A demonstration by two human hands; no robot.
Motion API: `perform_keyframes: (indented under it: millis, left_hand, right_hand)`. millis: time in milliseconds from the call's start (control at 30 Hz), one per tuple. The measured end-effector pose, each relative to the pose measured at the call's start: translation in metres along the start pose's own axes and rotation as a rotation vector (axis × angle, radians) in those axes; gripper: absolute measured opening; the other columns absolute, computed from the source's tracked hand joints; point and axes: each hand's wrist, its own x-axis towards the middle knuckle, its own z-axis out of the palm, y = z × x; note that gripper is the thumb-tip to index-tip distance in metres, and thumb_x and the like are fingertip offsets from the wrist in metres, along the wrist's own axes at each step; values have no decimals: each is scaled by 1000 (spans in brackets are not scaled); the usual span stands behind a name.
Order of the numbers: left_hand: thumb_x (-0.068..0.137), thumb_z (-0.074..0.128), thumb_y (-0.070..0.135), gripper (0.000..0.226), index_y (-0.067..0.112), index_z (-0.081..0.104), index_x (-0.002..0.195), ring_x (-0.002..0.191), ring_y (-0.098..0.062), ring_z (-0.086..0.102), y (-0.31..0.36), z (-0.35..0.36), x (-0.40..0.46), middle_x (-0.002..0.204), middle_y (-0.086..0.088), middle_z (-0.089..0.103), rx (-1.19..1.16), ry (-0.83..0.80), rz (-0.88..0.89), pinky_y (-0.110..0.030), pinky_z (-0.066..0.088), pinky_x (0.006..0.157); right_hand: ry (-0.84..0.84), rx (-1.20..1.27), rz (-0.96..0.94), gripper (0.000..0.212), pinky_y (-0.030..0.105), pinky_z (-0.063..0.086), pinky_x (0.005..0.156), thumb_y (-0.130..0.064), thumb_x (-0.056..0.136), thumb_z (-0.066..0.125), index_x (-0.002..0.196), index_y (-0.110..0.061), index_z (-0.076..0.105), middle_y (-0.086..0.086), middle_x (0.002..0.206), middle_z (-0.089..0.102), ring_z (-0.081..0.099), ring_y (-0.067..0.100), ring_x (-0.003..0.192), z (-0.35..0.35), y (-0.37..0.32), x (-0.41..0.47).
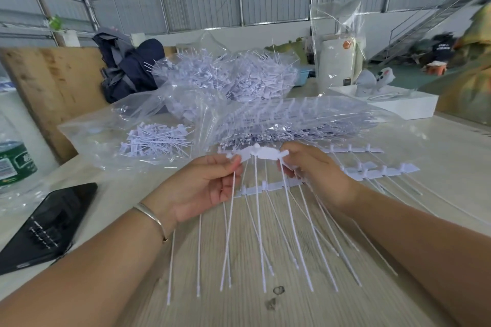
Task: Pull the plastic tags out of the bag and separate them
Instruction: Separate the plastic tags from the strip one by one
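Observation:
A short strip of joined white plastic tags (259,153) is held above the table, its long thin tails hanging toward me. My left hand (204,187) pinches its left end and my right hand (313,170) pinches its right end. Two more strips lie flat on the wooden table (239,300): one under my hands (265,188), another to the right (382,171). Behind them a clear bag (305,117) holds a thick stack of tag strips. A flat bag on the left carries a small pile of single tags (156,142).
A black phone (50,223) lies at the left near a green-labelled bottle (13,164). Further back sit bags heaped with loose tags (225,77), a dark backpack (130,66), a wooden board (53,82) and a white box (398,103).

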Motion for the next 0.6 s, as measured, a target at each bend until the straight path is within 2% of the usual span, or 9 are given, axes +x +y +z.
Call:
perform_keyframes:
  millis: [100,200,300,333,400,500,600]
  left_hand:
    - [78,66,18,13,17,68,64,51,-5,51,-1,1,0,65,2,57,63,49,26,-16,43,45]
    - [71,71,20,8,15,67,68,50,-6,48,-3,0,1,65,-1,54,142,148,62,-15,38,44]
    - [68,73,21,10,14,67,72,50,-7,48,-4,0,0,64,-1,53,228,193,65,-14,40,46]
    - [68,73,22,12,13,67,74,50,-6,49,-4,1,0,64,0,53,252,187,64,-15,41,48]
    - [68,73,22,19,10,65,81,52,-6,51,-5,3,-1,64,1,54,281,144,52,-15,42,51]
    - [69,72,19,24,7,64,88,53,-5,53,-6,6,0,66,0,56,199,66,10,-15,44,51]
    - [75,69,16,20,7,62,91,54,-3,52,-8,5,-1,66,2,59,80,-3,-31,-14,47,52]
  right_hand:
    - [27,26,-54,41,15,34,58,-29,83,43,82,12,49,5,68,46,42,14,64,-3,-3,2]
    - [58,60,-85,35,20,38,62,-28,84,45,76,4,53,4,65,47,46,15,65,-3,-2,2]
    - [127,17,-81,47,23,37,65,-45,85,57,78,1,54,15,70,42,45,13,67,-2,0,4]
    - [132,-34,-89,50,26,36,65,-53,85,60,72,-5,54,15,70,41,43,14,66,-1,1,4]
    - [106,-150,-106,48,30,34,64,-60,82,55,63,-16,50,4,62,41,43,12,62,1,1,4]
    - [55,-258,-42,62,30,39,69,-65,80,41,67,-6,55,-5,61,52,50,7,61,4,1,4]
    - [4,-277,30,64,24,36,65,-71,78,34,63,-12,52,0,62,50,45,7,56,5,-3,3]
